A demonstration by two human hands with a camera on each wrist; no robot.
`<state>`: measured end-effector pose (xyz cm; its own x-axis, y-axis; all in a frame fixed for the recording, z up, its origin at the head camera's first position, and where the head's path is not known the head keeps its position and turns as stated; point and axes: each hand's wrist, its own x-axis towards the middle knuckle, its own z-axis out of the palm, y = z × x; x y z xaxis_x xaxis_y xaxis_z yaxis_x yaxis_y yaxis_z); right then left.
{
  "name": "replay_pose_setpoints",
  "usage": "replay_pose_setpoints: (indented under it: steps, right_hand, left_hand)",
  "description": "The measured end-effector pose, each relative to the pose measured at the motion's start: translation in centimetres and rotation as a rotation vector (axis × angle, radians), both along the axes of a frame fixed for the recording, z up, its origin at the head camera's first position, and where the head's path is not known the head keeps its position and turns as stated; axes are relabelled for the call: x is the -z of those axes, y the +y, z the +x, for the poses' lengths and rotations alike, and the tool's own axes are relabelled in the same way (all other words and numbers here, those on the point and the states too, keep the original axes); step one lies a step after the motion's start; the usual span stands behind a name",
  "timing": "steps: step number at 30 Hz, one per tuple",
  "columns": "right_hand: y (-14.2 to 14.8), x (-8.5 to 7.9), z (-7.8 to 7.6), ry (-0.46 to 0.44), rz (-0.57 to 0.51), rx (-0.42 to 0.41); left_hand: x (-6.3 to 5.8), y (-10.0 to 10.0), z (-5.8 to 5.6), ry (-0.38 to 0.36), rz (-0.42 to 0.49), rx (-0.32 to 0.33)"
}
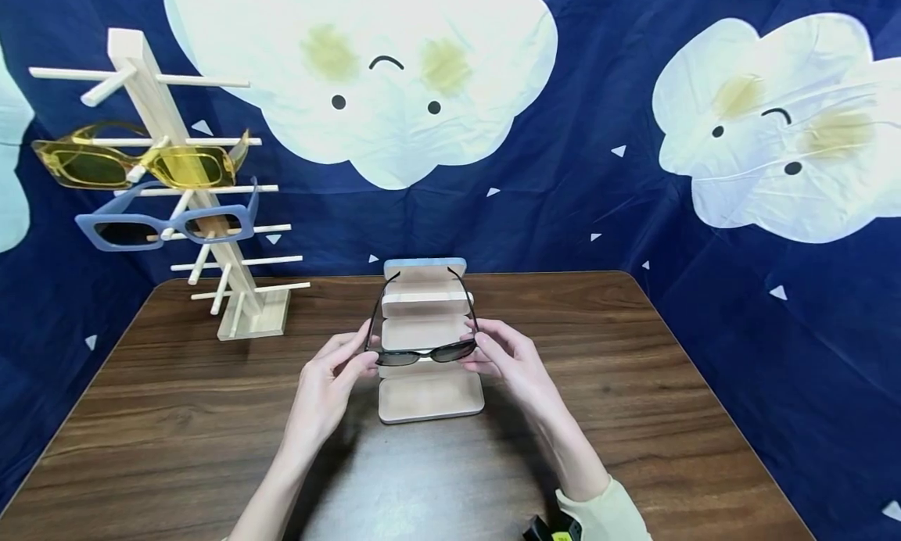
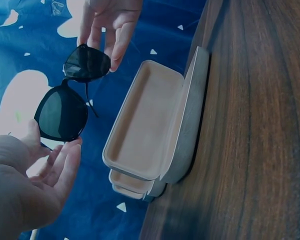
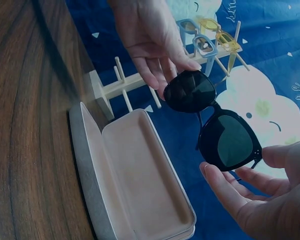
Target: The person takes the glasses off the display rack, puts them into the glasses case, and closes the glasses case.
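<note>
A pair of black sunglasses (image 1: 397,360) is held up between both hands, its temples unfolded and pointing away toward the back. My left hand (image 1: 325,385) pinches the left end of the frame, near the hinge. At the other end, my right hand (image 1: 512,363) grips the frame with thumb and fingers. Both dark lenses show plainly in the right wrist view, where the sunglasses (image 3: 230,142) hang clear of the table. Beneath them a glasses case (image 1: 431,399) stands open with a bare beige lining. Behind it is another open case (image 1: 425,270), partly hidden by the sunglasses.
On the left, a wooden display stand (image 1: 228,259) with pegs carries yellow sunglasses (image 1: 192,168) and blue-framed sunglasses (image 1: 120,234). A dark blue cloth (image 1: 577,236) with cloud prints hangs behind the wooden table (image 1: 211,439). A small black object (image 1: 538,529) shows at the front edge.
</note>
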<state>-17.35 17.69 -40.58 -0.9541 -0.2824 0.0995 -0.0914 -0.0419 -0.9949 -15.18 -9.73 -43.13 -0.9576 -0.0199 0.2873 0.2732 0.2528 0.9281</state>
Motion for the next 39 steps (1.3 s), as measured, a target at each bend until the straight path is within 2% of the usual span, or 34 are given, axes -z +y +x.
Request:
replay_pose_setpoints:
  steps: [18, 28, 32, 39]
  right_hand:
    - [-0.04, -0.12, 0.05, -0.003, 0.009, 0.005]
    - [-0.09, -0.26, 0.04, -0.007, 0.002, 0.014]
    - [-0.07, -0.15, 0.03, -0.001, -0.001, 0.018]
    - [-0.13, 0.17, 0.0, 0.01, -0.001, 0.036]
  left_hand:
    - [-0.17, -0.35, 0.08, 0.006, -0.04, 0.042]
    - [-0.17, -0.5, 0.09, -0.005, -0.103, 0.05]
    - [-0.15, -0.43, 0.1, -0.013, -0.081, 0.061]
    - [-0.07, -0.33, 0.03, 0.014, -0.059, 0.081]
